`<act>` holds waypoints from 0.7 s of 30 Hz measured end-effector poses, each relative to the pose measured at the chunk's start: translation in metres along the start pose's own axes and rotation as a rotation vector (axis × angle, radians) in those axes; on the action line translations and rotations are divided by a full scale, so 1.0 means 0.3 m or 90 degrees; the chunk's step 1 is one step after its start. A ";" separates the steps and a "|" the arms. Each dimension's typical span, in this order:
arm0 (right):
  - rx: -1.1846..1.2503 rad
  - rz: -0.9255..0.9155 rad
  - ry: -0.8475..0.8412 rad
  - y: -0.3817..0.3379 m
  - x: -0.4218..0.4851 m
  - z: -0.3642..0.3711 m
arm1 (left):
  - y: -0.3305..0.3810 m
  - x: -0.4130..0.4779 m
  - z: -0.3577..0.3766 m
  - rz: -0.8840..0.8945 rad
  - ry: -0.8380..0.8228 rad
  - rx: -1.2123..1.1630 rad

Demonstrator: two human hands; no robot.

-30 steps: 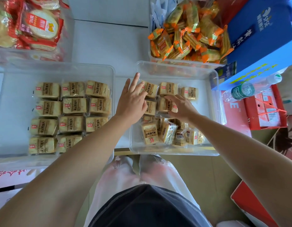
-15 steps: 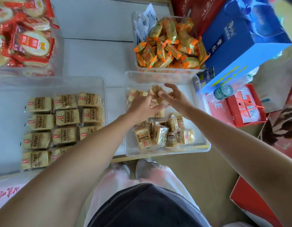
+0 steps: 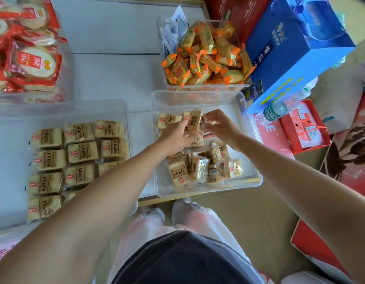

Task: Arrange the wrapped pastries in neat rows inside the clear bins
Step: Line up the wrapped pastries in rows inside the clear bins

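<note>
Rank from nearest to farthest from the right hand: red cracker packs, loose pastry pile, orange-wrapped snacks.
From the right hand:
1. Loose pastry pile, just beneath it, toward the person.
2. Orange-wrapped snacks, farther back.
3. Red cracker packs, far left.

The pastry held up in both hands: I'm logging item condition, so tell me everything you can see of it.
The pastry is a pale tan rectangular slab in clear glossy wrap with brownish print. It is tilted on edge, raised over the far part of the right clear bin. The left hand pinches its left side, the right hand its right.
</note>
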State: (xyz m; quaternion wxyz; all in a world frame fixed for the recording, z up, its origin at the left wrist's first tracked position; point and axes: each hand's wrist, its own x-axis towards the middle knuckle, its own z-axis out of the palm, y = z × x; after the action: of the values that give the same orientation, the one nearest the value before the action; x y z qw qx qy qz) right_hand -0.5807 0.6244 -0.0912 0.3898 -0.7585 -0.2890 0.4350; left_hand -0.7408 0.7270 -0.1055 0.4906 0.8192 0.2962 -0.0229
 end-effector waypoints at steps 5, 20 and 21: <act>-0.086 -0.027 -0.038 -0.006 0.010 -0.005 | 0.008 -0.004 -0.010 -0.058 -0.052 -0.152; -0.600 -0.239 0.005 0.099 0.054 -0.015 | -0.066 -0.012 -0.032 0.174 0.172 0.443; -0.626 -0.213 -0.002 0.108 0.060 -0.007 | -0.086 -0.021 -0.040 0.206 0.194 0.488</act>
State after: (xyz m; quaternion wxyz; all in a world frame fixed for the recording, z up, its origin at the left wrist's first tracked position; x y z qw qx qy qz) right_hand -0.5676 0.6205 -0.1256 0.0515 -0.7946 -0.5773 0.1807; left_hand -0.7622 0.7428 -0.1175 0.0996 0.9717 0.2032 0.0673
